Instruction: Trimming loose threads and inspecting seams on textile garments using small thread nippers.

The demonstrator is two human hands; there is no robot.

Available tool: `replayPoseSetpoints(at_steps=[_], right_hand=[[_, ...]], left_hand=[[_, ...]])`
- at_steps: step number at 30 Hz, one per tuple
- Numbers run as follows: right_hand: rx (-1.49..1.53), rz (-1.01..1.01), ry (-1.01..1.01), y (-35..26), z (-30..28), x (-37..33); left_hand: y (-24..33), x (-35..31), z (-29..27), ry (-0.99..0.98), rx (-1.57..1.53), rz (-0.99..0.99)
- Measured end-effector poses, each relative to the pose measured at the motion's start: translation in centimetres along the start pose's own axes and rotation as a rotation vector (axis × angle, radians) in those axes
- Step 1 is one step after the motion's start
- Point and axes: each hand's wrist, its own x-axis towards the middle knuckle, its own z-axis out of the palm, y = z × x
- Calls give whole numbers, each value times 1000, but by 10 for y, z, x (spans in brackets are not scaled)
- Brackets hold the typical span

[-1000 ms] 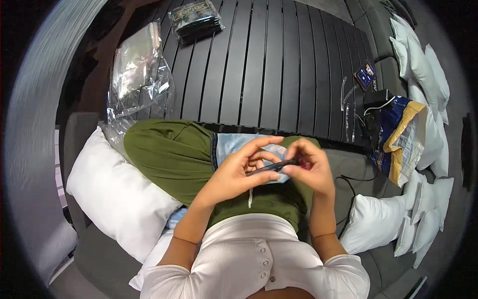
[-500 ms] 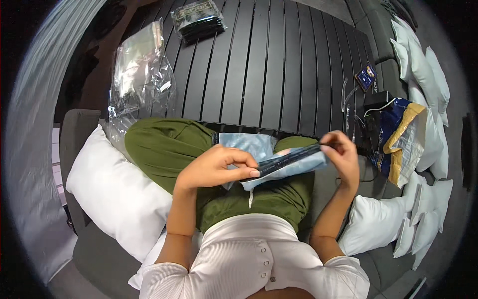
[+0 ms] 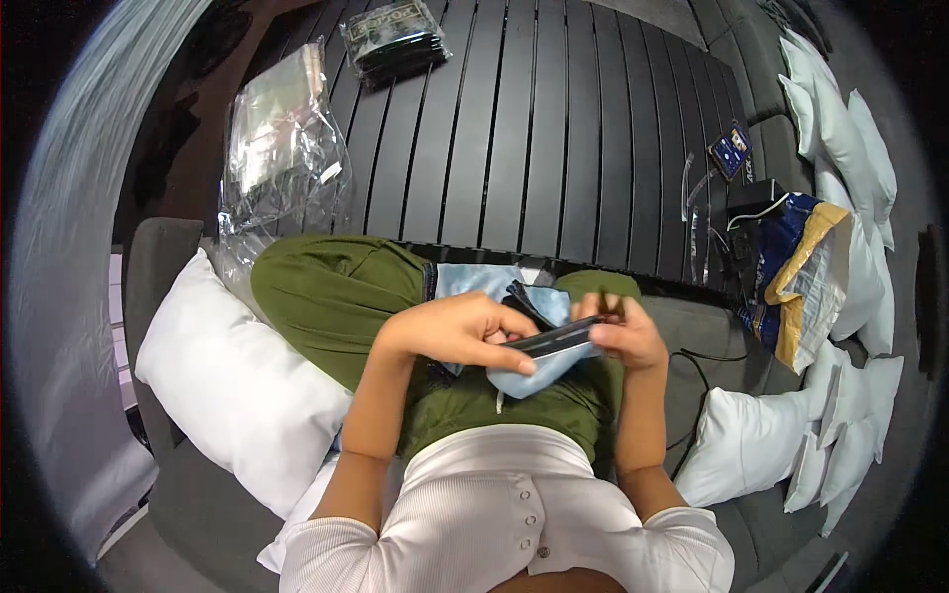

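Note:
Over my lap I hold a light blue mottled cloth piece [image 3: 554, 373] with a black strip along its edge. My left hand [image 3: 465, 334] pinches the strip's left part between thumb and fingers. At its other end, my right hand [image 3: 625, 331] grips the strip, its fingers slightly blurred by motion. Behind my hands, more pale blue cloth [image 3: 474, 281] with dark edging lies across my green trousers [image 3: 341, 282]. Whether it joins the held piece is hidden by my hands.
Ahead stands a black slatted table [image 3: 534, 128]. On it are clear plastic bags [image 3: 282, 148] at left and a packaged dark stack [image 3: 395, 44] at the back. A blue and yellow bag [image 3: 796, 282] is at right. White pillows [image 3: 232, 361] flank me on the grey sofa.
My right hand has moved left and slightly down, closer to my left hand. The stretched black strip is now shorter between them, and the cloth has bunched up, with a dark edge standing up behind.

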Motion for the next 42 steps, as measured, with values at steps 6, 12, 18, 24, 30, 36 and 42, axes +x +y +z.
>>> replayPoseSetpoints(at_steps=[6,12,18,24,30,36,42], right_hand=[[259,-86,54,-21,-25,-8],[192,-130,31,-13,-39,-14],[277,-101,-46,-16,-47,-17],[-574,-27,-127,-26,-9,10],[-267,87,25,-16,12,12],[2,-86,322,-18,-28,-3],[14,-84,390,-22,-39,-5]], left_hand=[[-24,-8,-10,-174,-100,176],[-27,-9,-16,-194,-190,248],[-34,-8,-13,-105,-250,181],[-19,8,-4,-141,-192,36],[-15,21,-2,-97,-263,32],[-33,7,-14,-196,-254,47],[-35,5,-15,-126,-344,26]])
